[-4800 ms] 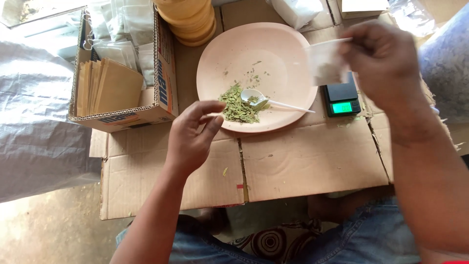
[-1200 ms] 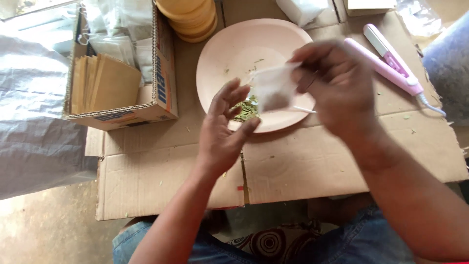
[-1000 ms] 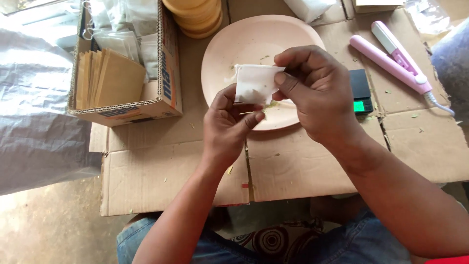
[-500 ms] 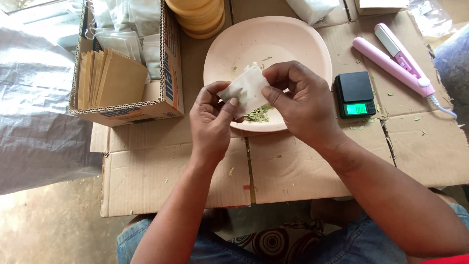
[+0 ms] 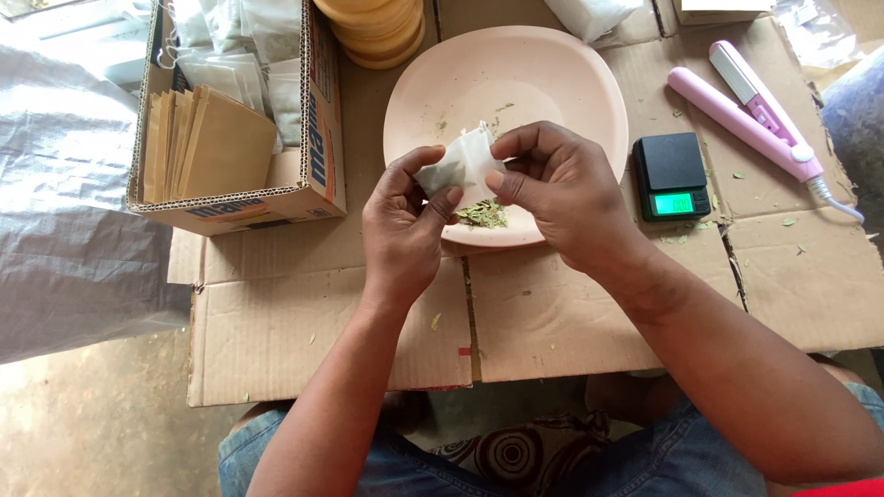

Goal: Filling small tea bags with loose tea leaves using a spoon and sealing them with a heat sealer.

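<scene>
Plate [image 5: 552, 83] holds dried leaves [image 5: 482, 215]; carton [image 5: 318, 138] holds brown envelopes [image 5: 207, 143].

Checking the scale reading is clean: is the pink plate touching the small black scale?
Apart. The head view shows bare cardboard between the pink plate and black scale.
</scene>
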